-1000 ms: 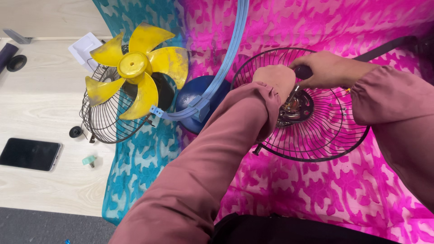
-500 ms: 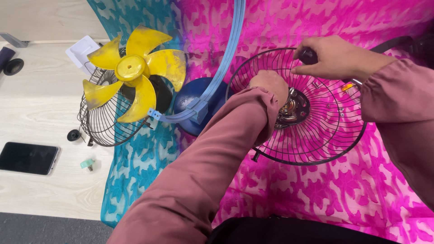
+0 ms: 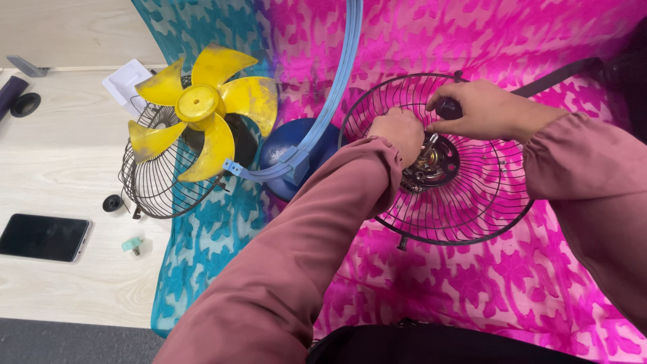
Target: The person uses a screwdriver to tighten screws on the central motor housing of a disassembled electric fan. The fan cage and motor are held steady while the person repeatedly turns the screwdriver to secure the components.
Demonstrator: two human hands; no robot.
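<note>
A black round wire guard [image 3: 472, 216] lies on the pink cloth with a metal motor hub [image 3: 431, 165] at its centre. My left hand [image 3: 401, 131] is curled at the hub's upper left edge and grips the guard's centre there. My right hand [image 3: 482, 111] holds a dark-handled screwdriver [image 3: 447, 108], and its thin shaft points down at the hub. Both arms wear dusty pink sleeves.
At the left, a yellow fan blade [image 3: 202, 108] rests on a second wire guard [image 3: 151, 192]. Between the guards are a blue fan base [image 3: 290, 152] and a light blue rim strip [image 3: 340, 74]. On the wooden floor lie a black phone [image 3: 44, 237], a small teal piece [image 3: 133, 245] and a black cap [image 3: 112, 201].
My right hand rose toward the guard's top rim half a second ago, then came back down to the hub with the screwdriver. My left hand stayed at the hub.
</note>
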